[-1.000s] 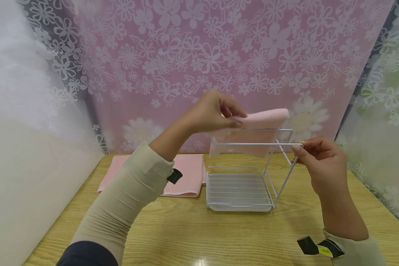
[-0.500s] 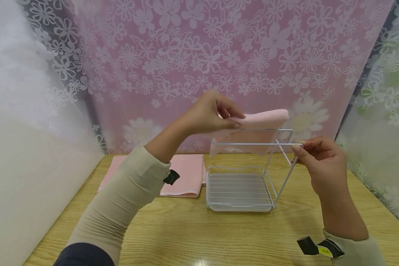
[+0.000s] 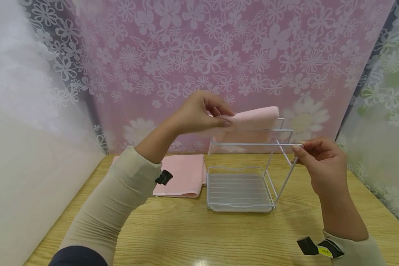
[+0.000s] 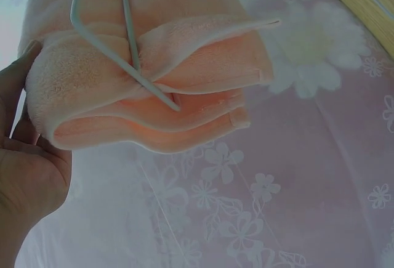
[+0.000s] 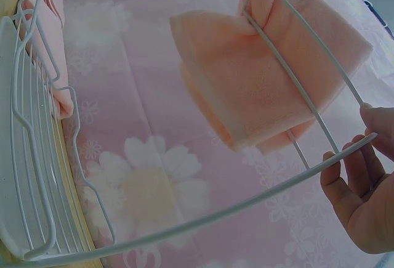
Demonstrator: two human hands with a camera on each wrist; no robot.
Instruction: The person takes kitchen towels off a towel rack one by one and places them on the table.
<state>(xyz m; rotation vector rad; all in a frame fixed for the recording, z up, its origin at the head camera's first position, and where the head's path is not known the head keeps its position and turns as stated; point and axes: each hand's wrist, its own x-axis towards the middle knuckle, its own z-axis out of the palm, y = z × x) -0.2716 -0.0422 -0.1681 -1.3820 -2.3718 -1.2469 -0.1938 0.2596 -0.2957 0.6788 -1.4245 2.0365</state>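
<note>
Above a white wire rack (image 3: 252, 144), my left hand (image 3: 197, 114) pinches the left end of a folded pink towel (image 3: 256, 117). The towel hangs over the rack's upper bars, its right end raised a little. In the left wrist view, its fluffy folded layers (image 4: 74, 71) stand around the bent bar ends (image 4: 108, 52). My right hand (image 3: 327, 166) holds the rack's front right top corner between thumb and fingers. The right wrist view has the towel (image 5: 258, 83) with bars both in front of it and behind it. Part of the left fingers is hidden by the cloth.
Left of the rack, a second folded pink towel (image 3: 184, 173) lies on the wooden table (image 3: 186, 232), partly behind my left sleeve. A pale tray (image 3: 239, 209) sits under the rack's lower grid. Flower-patterned curtains (image 3: 186, 55) close off the back and sides.
My left hand has drawn the towel somewhat to the left along the bars. The end of a rear bar now shows past the towel's right side. The right hand and rack stay put.
</note>
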